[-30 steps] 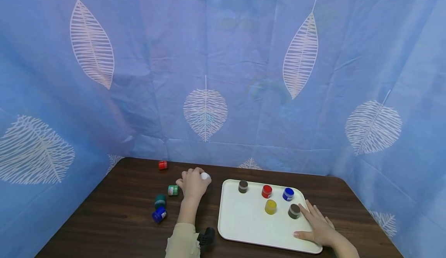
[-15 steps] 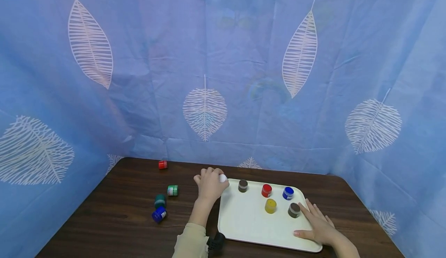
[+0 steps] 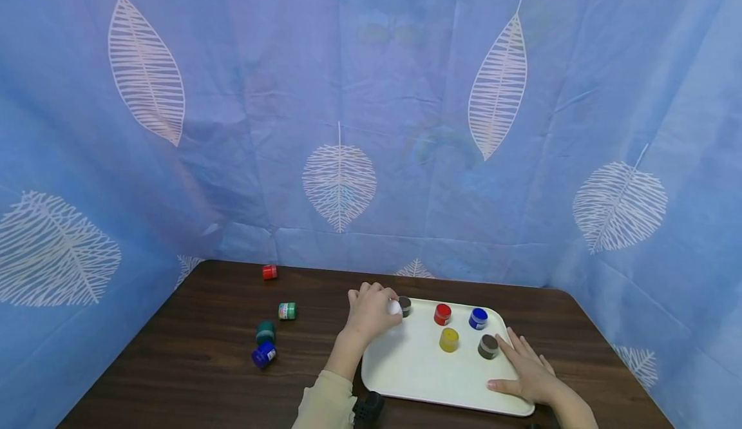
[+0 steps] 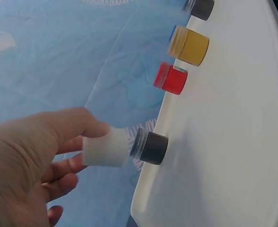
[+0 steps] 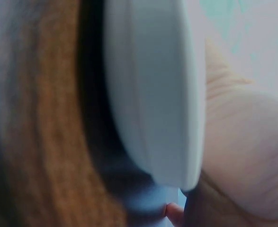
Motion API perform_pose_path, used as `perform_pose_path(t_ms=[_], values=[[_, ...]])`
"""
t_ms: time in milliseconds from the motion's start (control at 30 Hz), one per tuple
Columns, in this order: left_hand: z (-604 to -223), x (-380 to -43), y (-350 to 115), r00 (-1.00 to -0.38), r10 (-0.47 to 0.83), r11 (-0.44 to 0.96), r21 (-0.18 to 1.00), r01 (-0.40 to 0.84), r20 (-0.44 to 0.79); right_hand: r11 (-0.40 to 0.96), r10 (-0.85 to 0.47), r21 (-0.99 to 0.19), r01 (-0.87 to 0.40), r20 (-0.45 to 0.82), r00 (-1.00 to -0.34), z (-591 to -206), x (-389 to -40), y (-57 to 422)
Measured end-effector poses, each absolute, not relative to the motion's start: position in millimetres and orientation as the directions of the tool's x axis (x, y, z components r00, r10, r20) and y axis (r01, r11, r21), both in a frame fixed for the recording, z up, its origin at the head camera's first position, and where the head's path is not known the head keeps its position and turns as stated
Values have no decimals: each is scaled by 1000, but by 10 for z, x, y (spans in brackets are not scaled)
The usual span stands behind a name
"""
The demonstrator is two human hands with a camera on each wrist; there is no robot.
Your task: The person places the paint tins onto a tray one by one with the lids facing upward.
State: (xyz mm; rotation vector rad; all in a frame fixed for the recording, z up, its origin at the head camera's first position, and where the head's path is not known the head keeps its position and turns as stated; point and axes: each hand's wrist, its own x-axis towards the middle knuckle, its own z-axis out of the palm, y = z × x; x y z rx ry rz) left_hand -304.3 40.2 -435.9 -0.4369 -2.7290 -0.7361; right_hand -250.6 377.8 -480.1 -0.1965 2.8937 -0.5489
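My left hand [image 3: 371,313] pinches a white paint jar [image 4: 105,147] between thumb and fingers, over the tray's back left corner. Just past that jar a dark brown paint jar [image 4: 150,146] stands on the white tray [image 3: 417,371]. Red [image 3: 442,314], blue [image 3: 478,318] and yellow [image 3: 449,340] paint jars, plus a second dark jar [image 3: 488,346], also stand on the tray. With fingers spread, my right hand [image 3: 530,374] rests on the tray's right edge, its fingertips close to that second dark jar. The right wrist view shows mostly the tray's edge and the palm.
Left of the tray on the dark wooden table [image 3: 191,352] are a green jar [image 3: 286,311] lying on its side, a teal jar [image 3: 265,332] and a tilted blue jar [image 3: 263,355]. A red jar [image 3: 269,272] lies near the back edge. A blue leaf-print curtain [image 3: 400,126] hangs behind.
My left hand has carried the white paint jar rightward from the bare table to over the tray's back left corner. My right hand has stayed on the tray's edge.
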Motion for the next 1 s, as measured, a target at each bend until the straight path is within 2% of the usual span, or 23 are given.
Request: perform_pose_path(t_ms=[167,467,833,1000], values=[[-4342,-3029,421,-903,316,817,400,415,291,919,-169,-381,-101,-151,-974,-4827,-2520,3799],[-4373,-2998,547,-887,400,833,311,457,233,913,-181,-392,-113,-141,-973,-4821,-2515,3802],[-4439,-2934,670,-885,410,874,182,450,220,913,-183,-392,-110,-155,-971,-4784,-2489,3785],[-4454,-2921,680,-886,407,876,178,448,224,914,-187,-388,-118,-146,-971,-4803,-2487,3799]])
